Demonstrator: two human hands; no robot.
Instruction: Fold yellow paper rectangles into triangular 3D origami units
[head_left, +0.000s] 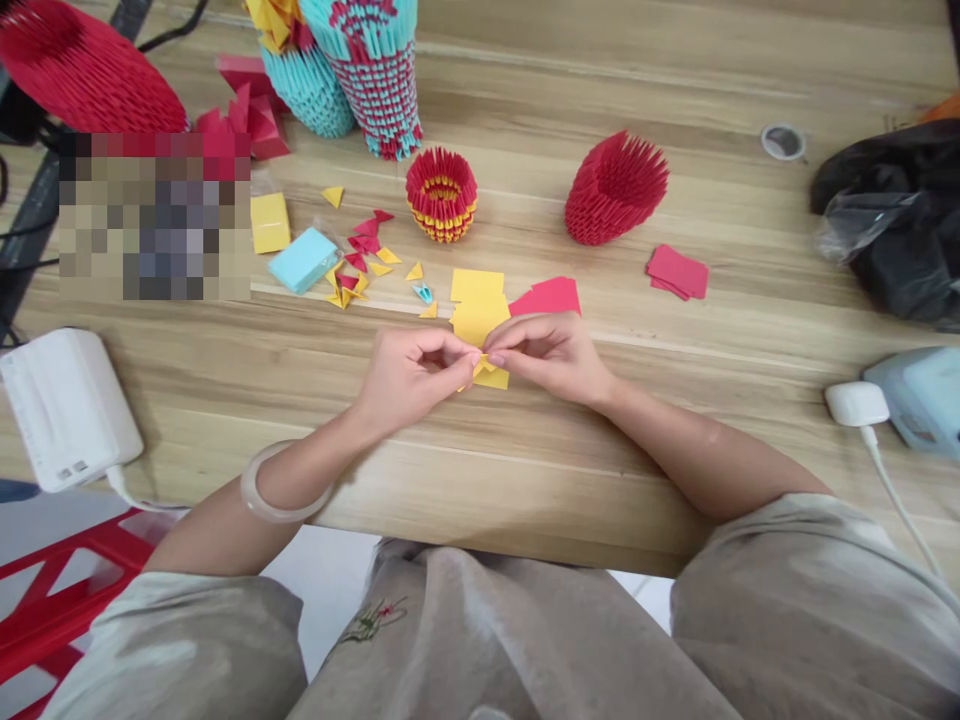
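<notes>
Yellow paper piece (pixel 484 365), midway
Your left hand (pixel 406 375) and right hand (pixel 568 358) pinch it, nearly meeting; long axis unclear.

The held paper (pixel 484 365) is yellow, the small bowl (pixel 442 208) red banded yellow, the tall vase (pixel 377 85) turquoise patterned crimson.

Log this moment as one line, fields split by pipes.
left hand: pinches small yellow paper piece | right hand: pinches same piece | under hands: yellow sheets | right of sheets: red paper | beyond: red-and-yellow bowl
</notes>
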